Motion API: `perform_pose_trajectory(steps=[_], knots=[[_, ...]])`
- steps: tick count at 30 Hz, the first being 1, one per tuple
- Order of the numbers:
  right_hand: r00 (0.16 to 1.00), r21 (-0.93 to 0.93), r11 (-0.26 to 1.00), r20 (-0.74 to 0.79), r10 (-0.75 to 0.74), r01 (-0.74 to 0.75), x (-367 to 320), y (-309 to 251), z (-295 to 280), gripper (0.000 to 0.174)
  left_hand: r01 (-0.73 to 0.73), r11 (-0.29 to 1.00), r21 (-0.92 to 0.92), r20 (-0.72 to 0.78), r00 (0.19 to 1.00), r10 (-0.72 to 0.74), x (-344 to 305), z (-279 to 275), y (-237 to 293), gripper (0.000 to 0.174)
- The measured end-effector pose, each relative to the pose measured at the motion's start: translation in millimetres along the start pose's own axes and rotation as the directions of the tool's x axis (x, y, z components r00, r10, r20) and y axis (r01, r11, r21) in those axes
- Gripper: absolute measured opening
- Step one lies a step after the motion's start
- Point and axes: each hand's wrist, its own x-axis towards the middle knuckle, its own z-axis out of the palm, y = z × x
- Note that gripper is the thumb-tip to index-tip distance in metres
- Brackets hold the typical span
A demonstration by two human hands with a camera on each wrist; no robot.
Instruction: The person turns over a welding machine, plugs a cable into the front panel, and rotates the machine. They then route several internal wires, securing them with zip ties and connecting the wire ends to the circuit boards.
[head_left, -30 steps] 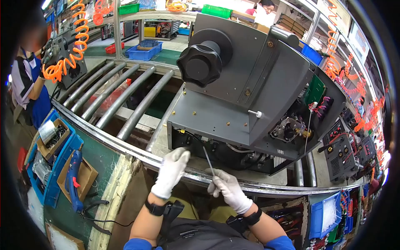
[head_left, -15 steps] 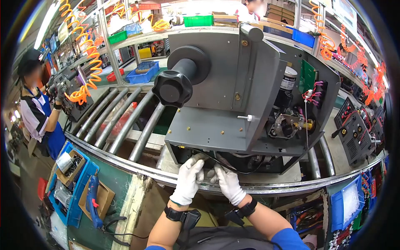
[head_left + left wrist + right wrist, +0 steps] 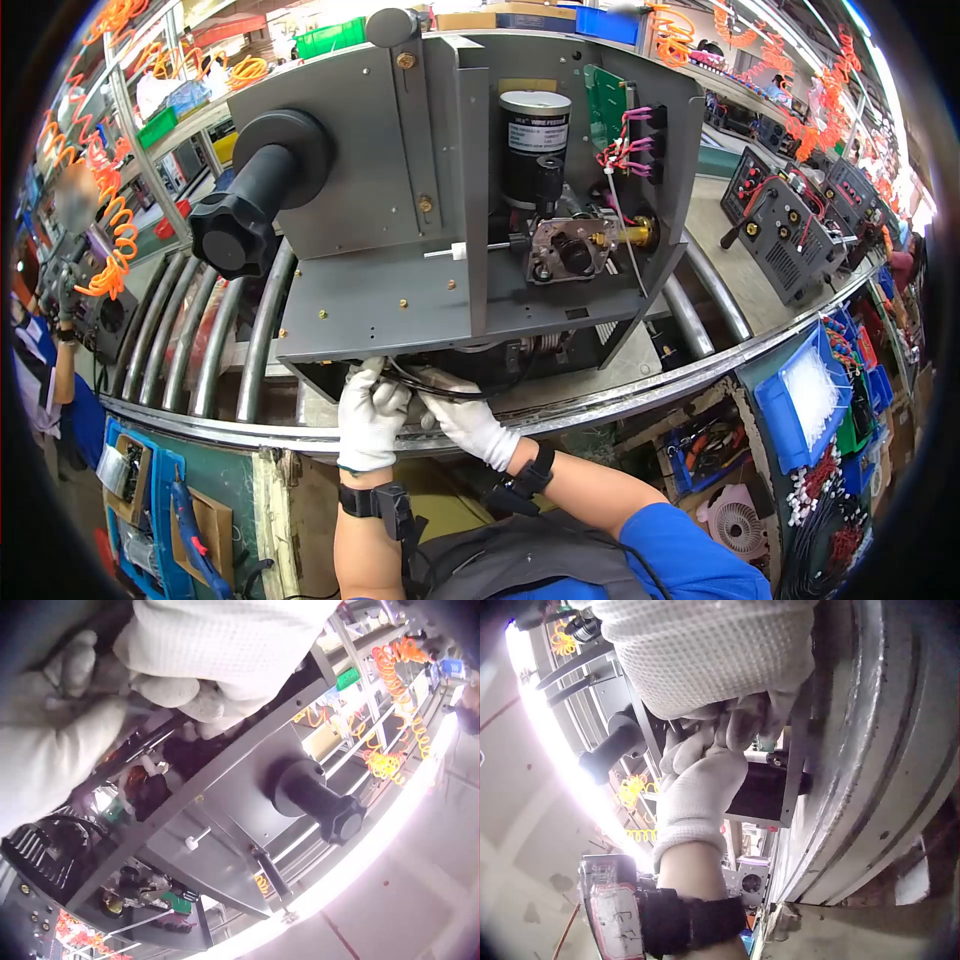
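Left hand (image 3: 372, 418): fingers curled, can't tell hold
Right hand (image 3: 470, 425): can't tell fingers
Black cable (image 3: 458, 394): over right hand, at grey machine (image 3: 472, 200)

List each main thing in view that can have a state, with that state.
Grey boxy sheet-metal housing: upright, interior exposed.
Thin black flexible cable: bowed in an arc.
Left grip, white knit-gloved hand: fingers curled at the housing's lower opening; hold unclear.
Right grip, white knit-gloved hand: crossed by the cable; hold unclear.
Black plastic star-shaped knob: fitted, jutting outward.
Blue rectangular plastic bin: open, holding white pieces.
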Motion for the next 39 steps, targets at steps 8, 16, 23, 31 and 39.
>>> perform_pose_trajectory(steps=[8,16,23,31,39], knots=[[0.999,-0.006,0.999,0.017,0.045,-0.045,-7.5,-19.7,4.1,0.025,-0.008,0.999,-0.047,-0.045,0.999,0.005,-13.9,6.1,0.2,0.008],[0.981,-0.183,0.964,0.008,-0.195,0.193,-17.3,-13.1,11.1,0.026,-0.006,0.999,-0.035,-0.039,0.999,0.004,-22.7,2.9,-2.4,0.003],[0.985,-0.055,0.986,-0.064,-0.161,0.157,-17.9,-3.0,12.6,0.026,-0.003,0.996,0.091,-0.054,0.998,0.008,-13.7,10.9,1.1,0.009],[0.984,0.015,0.998,-0.171,-0.058,0.061,-1.4,-10.1,11.5,0.026,-0.12,0.99,0.077,-0.071,0.99,0.125,-6.2,15.4,-13.1,0.003],[0.977,0.014,0.999,-0.205,-0.049,0.053,8.8,-18.4,15.7,0.018,-0.152,0.983,0.103,-0.111,0.98,0.164,-15.1,25.4,-14.7,0.004]])
